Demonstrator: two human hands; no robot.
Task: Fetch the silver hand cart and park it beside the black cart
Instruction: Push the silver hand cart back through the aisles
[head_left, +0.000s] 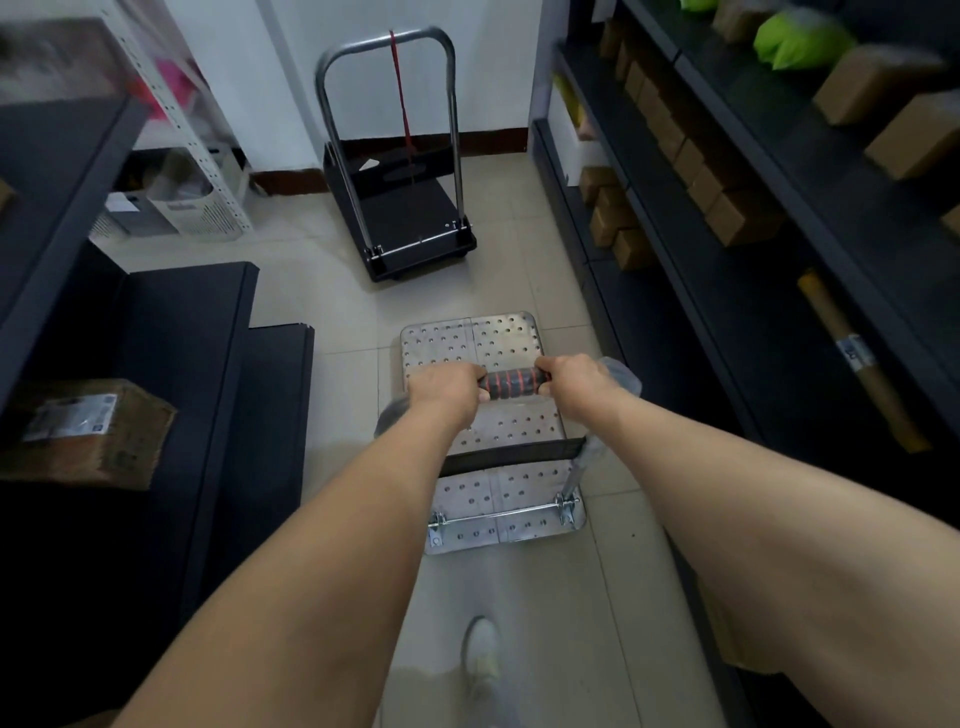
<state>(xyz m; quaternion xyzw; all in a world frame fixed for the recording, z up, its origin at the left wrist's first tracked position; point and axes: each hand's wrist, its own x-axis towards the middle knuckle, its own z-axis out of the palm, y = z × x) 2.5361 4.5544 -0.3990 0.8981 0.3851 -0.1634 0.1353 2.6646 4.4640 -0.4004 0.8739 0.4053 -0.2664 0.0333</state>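
Note:
The silver hand cart (470, 340) has a perforated metal deck and stands on the tiled floor right in front of me. Its handle bar carries a black grip with red rings (511, 383). My left hand (447, 387) is shut on the left end of that grip and my right hand (569, 376) on the right end. The black cart (410, 218), with a black deck, a tall chrome handle and a red strap hanging from it, stands further ahead near the white wall. A stretch of bare floor separates the two carts.
Dark shelving (727, 291) with brown boxes and green bags lines the right side. Black shelf units (197, 364) and a cardboard parcel (88, 431) stand on the left. A white perforated rack (176, 109) and a white basket are at the back left. My shoe (480, 654) is below.

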